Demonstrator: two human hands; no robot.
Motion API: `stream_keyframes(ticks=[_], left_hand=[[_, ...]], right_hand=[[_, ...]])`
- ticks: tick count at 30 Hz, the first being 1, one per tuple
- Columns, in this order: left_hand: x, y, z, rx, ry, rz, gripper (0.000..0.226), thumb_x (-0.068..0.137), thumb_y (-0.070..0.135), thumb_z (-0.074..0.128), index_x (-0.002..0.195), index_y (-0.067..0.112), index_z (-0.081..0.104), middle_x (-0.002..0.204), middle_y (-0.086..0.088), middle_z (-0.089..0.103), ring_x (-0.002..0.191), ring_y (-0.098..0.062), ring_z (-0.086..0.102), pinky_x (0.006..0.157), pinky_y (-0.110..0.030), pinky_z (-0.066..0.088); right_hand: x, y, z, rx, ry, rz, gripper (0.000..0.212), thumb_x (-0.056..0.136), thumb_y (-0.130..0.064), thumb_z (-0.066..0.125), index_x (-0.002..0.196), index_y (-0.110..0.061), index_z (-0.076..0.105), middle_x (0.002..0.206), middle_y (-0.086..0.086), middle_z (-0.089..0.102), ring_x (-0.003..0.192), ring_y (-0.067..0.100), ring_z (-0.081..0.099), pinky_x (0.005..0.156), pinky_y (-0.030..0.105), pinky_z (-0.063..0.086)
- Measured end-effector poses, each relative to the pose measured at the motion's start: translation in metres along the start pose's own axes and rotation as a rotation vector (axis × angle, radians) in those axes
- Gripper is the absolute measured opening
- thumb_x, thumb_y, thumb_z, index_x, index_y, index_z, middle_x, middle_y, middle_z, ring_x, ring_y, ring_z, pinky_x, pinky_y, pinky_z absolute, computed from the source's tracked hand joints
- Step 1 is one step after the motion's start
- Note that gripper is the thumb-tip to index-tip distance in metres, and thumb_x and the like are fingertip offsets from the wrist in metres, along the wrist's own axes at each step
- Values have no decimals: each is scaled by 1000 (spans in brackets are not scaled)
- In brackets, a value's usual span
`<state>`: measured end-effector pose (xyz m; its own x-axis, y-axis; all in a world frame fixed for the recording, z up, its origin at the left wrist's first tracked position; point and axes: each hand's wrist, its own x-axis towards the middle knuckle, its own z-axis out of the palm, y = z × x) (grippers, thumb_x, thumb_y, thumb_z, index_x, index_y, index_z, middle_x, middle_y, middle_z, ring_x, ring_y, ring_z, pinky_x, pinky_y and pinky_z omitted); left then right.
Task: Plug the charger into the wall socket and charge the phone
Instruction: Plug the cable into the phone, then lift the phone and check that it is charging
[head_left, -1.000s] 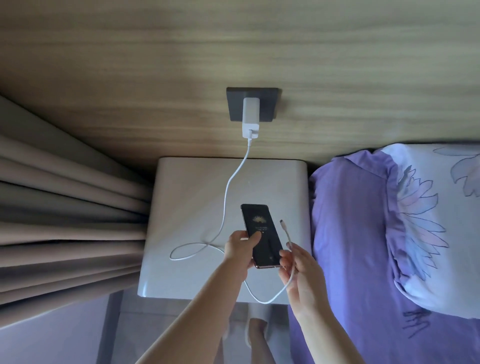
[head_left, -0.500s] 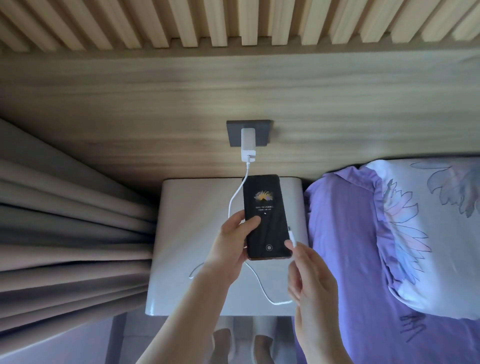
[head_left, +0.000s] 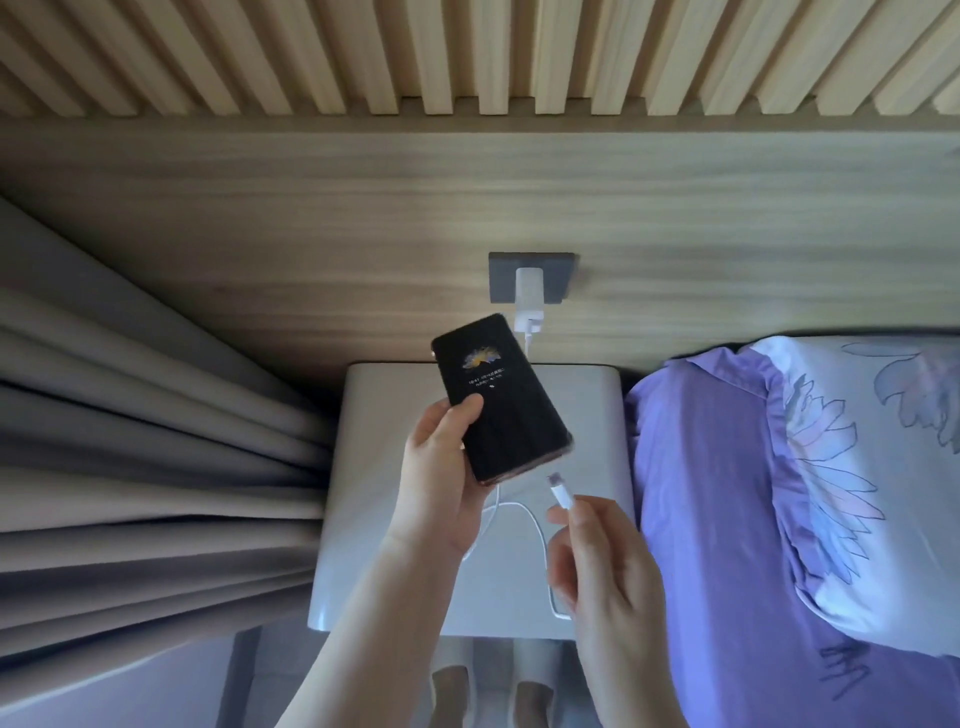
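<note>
Glossy black phone (head_left: 500, 400), tilted above the desk (head_left: 597, 415), fills the left hand (head_left: 441, 488); right hand (head_left: 602, 566) pinches the white cable plug (head_left: 561, 491), its tip blurred.

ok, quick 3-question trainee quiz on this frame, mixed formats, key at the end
1. True or false: the charger is already seated in the wall socket.
2. Multiple choice: where is the cable connector relative to the phone?
A. Inserted in the phone's port
B. Lying on the bedside table
C. Pinched in the right hand, just off the phone's lower end, not touching it
3. Fill in: the left hand holds the phone with its lit screen facing ____.

Key
1. True
2. C
3. Up, toward the camera
</note>
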<state>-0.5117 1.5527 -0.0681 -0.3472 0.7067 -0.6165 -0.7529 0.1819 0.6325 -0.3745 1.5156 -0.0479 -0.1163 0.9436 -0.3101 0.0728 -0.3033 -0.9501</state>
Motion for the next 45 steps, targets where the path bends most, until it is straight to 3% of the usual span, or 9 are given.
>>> stream_keyframes(ticks=[3,10,23,28,36,38,41,43,45], left_hand=[[3,4,-11,-52,65,-29,10,93,9,52,90,4,61,81,-13,74,74,-26,72,61,-34,60],[4,1,-23,-112,115,-77,12,93,8,53,88,2,62,69,-10,75,59,-21,72,48,-27,56],[13,8,-41,42,133,55,7,94,12,53,94,10,60,75,-5,75,74,-23,73,52,-30,57],[14,5,-51,101,153,62,6,93,13,55,93,11,61,80,-6,71,75,-23,69,52,-30,56],[13,5,-58,163,95,66,13,93,11,54,96,8,66,76,-6,74,68,-21,71,49,-25,53],[9,9,-55,162,77,89,15,93,13,54,98,8,68,79,-6,73,71,-19,70,51,-25,53],[-2,16,-49,132,35,139,14,93,15,55,91,14,69,87,-8,72,83,-22,71,63,-32,57],[-12,24,-42,129,-9,163,20,93,17,55,79,22,68,85,-6,72,85,-23,71,68,-37,58],[-23,33,-31,137,-61,177,15,92,19,56,85,21,68,90,-7,72,86,-23,70,68,-36,58]], right_hand=[[0,4,11,-16,-53,73,29,98,-19,47,72,-21,59,44,0,50,40,5,40,40,13,33],[4,7,30,-123,-147,102,25,99,-20,43,77,-21,57,45,-3,53,42,5,45,44,16,35],[14,0,44,-217,-218,203,32,98,-21,42,69,-15,53,41,0,56,26,11,33,34,16,29],[16,6,47,-173,-240,293,31,98,-22,42,71,-11,53,42,0,58,26,12,36,34,17,31],[12,22,56,-156,-235,255,30,98,-23,43,72,-11,53,53,2,68,33,12,46,37,15,34],[9,18,54,-121,-255,237,26,96,-25,47,75,-15,58,61,2,71,41,12,56,40,17,38],[10,6,43,-121,-255,188,10,84,-41,55,88,-36,63,85,-12,74,74,5,70,56,17,52],[17,-7,36,-61,-232,140,24,80,-46,54,103,-46,57,105,-26,68,99,1,67,74,18,55],[23,-25,34,2,-230,85,34,83,-44,51,116,-50,52,121,-27,63,116,1,60,92,26,53]])
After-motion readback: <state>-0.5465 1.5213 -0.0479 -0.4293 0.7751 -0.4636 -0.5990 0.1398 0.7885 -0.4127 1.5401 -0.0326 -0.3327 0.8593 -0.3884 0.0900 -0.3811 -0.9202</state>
